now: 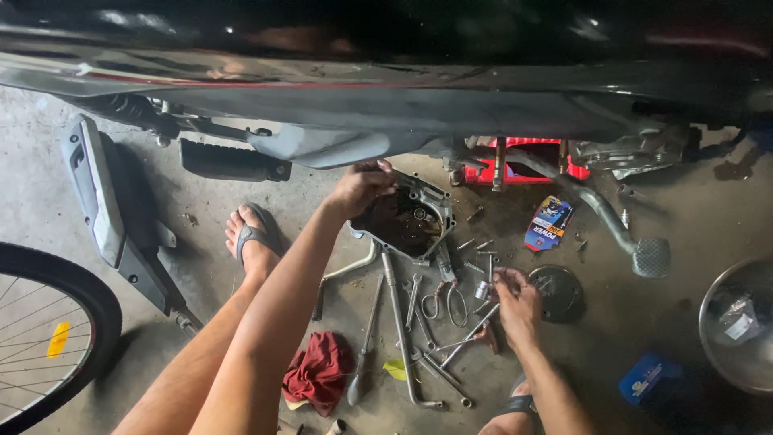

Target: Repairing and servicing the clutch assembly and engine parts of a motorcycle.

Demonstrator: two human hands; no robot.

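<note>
The dark underside of the motorcycle (386, 72) fills the top of the view and hides what lies above the engine cover (407, 219), and the small bolts (475, 244) on the floor are hard to tell apart. The left hand (360, 187) has its fingers (385, 167) clenched over the upper left edge of the cover, which sits just right of and below them. The right hand (517, 302) grasps a small metal socket (481, 290) at its fingertips, just above the scattered wrenches (419, 322).
</note>
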